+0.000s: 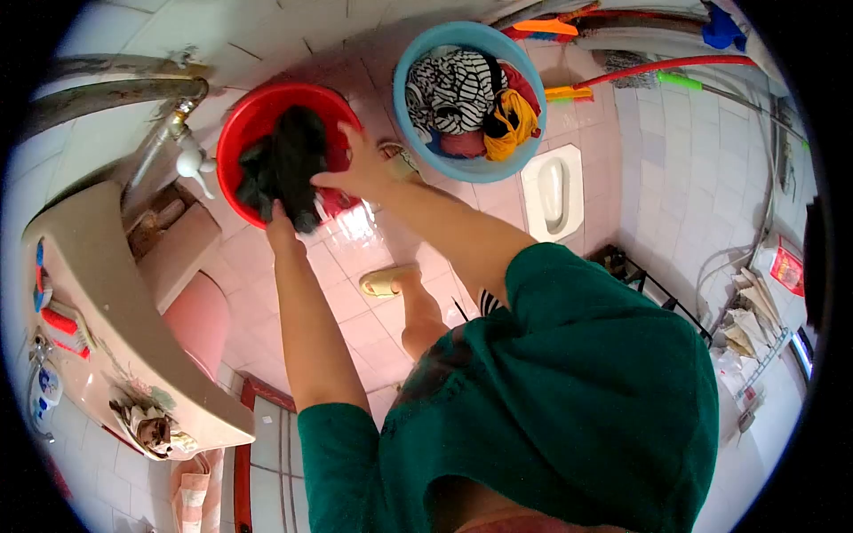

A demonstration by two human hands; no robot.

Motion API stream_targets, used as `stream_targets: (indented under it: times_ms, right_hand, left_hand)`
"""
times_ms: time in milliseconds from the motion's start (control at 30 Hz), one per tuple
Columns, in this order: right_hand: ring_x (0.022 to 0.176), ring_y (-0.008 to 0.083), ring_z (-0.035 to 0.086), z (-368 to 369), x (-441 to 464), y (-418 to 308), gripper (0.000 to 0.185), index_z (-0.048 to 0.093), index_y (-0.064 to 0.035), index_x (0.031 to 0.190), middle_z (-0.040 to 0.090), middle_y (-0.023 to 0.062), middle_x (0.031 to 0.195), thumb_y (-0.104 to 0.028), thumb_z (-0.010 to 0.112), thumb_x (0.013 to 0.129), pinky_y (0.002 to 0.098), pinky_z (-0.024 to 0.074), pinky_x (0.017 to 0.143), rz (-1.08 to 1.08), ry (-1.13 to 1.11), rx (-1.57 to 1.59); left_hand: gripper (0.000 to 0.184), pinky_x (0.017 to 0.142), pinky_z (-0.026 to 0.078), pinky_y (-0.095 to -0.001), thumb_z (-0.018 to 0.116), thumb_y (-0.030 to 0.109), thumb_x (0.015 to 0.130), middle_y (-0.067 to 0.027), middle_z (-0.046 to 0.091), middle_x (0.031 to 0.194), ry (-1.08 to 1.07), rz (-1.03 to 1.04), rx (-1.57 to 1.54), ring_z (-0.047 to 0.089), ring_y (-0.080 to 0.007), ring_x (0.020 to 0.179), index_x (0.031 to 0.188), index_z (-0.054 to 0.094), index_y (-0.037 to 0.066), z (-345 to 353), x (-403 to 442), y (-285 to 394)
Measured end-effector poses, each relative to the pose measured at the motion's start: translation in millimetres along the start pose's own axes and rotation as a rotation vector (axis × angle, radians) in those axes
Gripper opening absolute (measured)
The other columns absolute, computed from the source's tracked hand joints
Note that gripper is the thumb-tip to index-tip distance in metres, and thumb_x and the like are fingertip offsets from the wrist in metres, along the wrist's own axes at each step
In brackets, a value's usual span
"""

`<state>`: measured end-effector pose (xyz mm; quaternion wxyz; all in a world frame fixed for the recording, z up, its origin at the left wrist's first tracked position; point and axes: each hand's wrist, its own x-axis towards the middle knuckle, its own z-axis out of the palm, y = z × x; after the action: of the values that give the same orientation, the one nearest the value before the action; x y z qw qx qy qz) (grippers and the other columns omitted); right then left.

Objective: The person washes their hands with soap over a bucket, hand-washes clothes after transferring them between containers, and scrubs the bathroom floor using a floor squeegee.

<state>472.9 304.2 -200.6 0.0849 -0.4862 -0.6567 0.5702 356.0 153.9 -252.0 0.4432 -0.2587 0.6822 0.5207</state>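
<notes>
Dark clothes point(298, 151) lie in a red basin point(233, 124) and hang over its near rim. My left hand point(283, 229) is at that rim, against the lower end of the dark cloth, with its fingers partly hidden. To the right of the cloth, my right hand point(355, 169) has its fingers spread, the thumb close to the cloth. A bit of red and white fabric point(336, 204) shows by the rim. Beyond my right arm, a light blue basin point(413, 142) holds a striped garment point(458, 89) and a yellow one point(513, 124).
A tap point(191, 160) is on the wall at the left, above a washbasin point(107, 302) with brushes on it. A squat toilet point(553, 194) is in the floor at the right. Brooms with a red handle point(666, 67) lean nearby. My slippered foot point(382, 282) stands on pink tiles.
</notes>
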Motion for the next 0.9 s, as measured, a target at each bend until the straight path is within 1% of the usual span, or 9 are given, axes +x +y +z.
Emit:
stream_targets:
  times_ms: [100, 167, 233, 433, 567, 667, 800, 867, 900]
  right_hand:
    - [0.117, 0.0365, 0.026, -73.5, 6.2, 15.2, 0.083, 0.031, -0.0096, 0.122, 0.025, 0.0252, 0.125, -0.024, 0.073, 0.052, 0.039, 0.0266, 0.094, -0.258, 0.271, -0.361]
    - [0.12, 0.0423, 0.017, -140.1, 19.3, 45.2, 0.089, 0.026, -0.0175, 0.126, 0.018, 0.0261, 0.129, -0.028, 0.075, 0.052, 0.043, 0.0242, 0.095, -0.155, 0.337, -0.737]
    - [0.117, 0.0453, 0.018, -163.1, 35.1, 53.1, 0.092, 0.024, -0.0201, 0.126, 0.015, 0.0255, 0.13, -0.031, 0.076, 0.05, 0.0457, 0.026, 0.093, 0.217, 0.32, -0.94]
    - [0.108, 0.0437, 0.035, -168.3, 112.3, 80.6, 0.093, 0.022, -0.0212, 0.126, 0.017, 0.026, 0.127, -0.031, 0.076, 0.051, 0.0453, 0.035, 0.087, 0.589, 0.32, -0.825]
    - [0.102, 0.0289, 0.046, -207.7, 91.1, 122.4, 0.065, 0.041, -0.0128, 0.113, 0.044, 0.0172, 0.114, -0.022, 0.07, 0.054, 0.0347, 0.0409, 0.082, 0.216, 0.338, -0.705]
    - [0.098, 0.0263, 0.049, -225.9, 37.4, 73.3, 0.061, 0.047, -0.0097, 0.109, 0.05, 0.0137, 0.106, -0.017, 0.07, 0.053, 0.0319, 0.0399, 0.084, 0.257, 0.249, -0.358]
    - [0.093, 0.0252, 0.05, -209.4, -31.6, 39.1, 0.059, 0.049, -0.0082, 0.099, 0.052, 0.0097, 0.097, -0.012, 0.072, 0.045, 0.0314, 0.0391, 0.081, -0.074, 0.227, -0.255]
    - [0.091, 0.0252, 0.049, -185.8, -62.0, -12.7, 0.058, 0.049, -0.0088, 0.095, 0.05, 0.009, 0.094, -0.012, 0.073, 0.043, 0.0319, 0.0384, 0.08, -0.207, 0.133, -0.056]
    - [0.09, 0.0251, 0.048, -169.1, -72.4, -30.5, 0.058, 0.048, -0.0091, 0.094, 0.049, 0.009, 0.092, -0.013, 0.074, 0.042, 0.0321, 0.038, 0.08, -0.289, 0.075, 0.075]
  left_hand:
    - [0.03, 0.064, 0.043, -0.0256, 0.056, 0.027, 0.078, -0.0051, 0.053, 0.086, 0.158, 0.131, 0.087, 0.052, -0.0148, 0.072, 0.094, 0.049, 0.003, 5.0, -4.5, -26.0]
    - [0.04, 0.072, 0.041, -0.0356, 0.055, 0.033, 0.076, -0.0065, 0.052, 0.091, -0.23, 0.026, -0.02, 0.049, -0.0208, 0.088, 0.103, 0.046, 0.005, 0.6, -15.6, -54.8]
    - [0.037, 0.071, 0.041, -0.0335, 0.053, 0.03, 0.077, -0.008, 0.052, 0.09, -0.163, -0.306, -0.064, 0.05, -0.0212, 0.084, 0.103, 0.045, 0.004, 8.2, -34.4, -67.7]
    - [0.035, 0.071, 0.043, -0.0318, 0.05, 0.026, 0.08, -0.0107, 0.051, 0.09, -0.171, -0.295, 0.054, 0.052, -0.0218, 0.081, 0.104, 0.043, 0.002, 49.8, -59.0, -78.5]
    - [0.031, 0.076, 0.043, -0.0356, 0.05, 0.026, 0.081, -0.011, 0.051, 0.096, -0.369, -0.173, 0.007, 0.052, -0.0218, 0.086, 0.102, 0.042, 0.004, 87.3, -66.6, -63.4]
    - [0.045, 0.08, 0.041, -0.0395, 0.053, 0.035, 0.079, -0.0115, 0.05, 0.097, -0.472, -0.285, -0.087, 0.05, -0.0242, 0.089, 0.109, 0.039, 0.005, 118.7, -76.4, -50.4]
    - [0.065, 0.086, 0.037, -0.0445, 0.049, 0.05, 0.077, -0.0159, 0.044, 0.11, -0.456, -0.339, 0.12, 0.046, -0.0308, 0.098, 0.12, 0.031, 0.004, 148.3, -110.9, -24.3]
    - [0.078, 0.09, 0.032, -0.0486, 0.04, 0.063, 0.073, -0.0179, 0.035, 0.123, -0.758, -0.55, -0.128, 0.04, -0.0374, 0.106, 0.127, 0.025, 0.007, 147.6, -106.1, -26.5]
    - [0.08, 0.092, 0.029, -0.0471, 0.034, 0.067, 0.072, -0.0124, 0.026, 0.131, -0.897, -0.44, -0.22, 0.035, -0.035, 0.113, 0.128, 0.023, 0.01, 144.4, -122.6, -3.6]
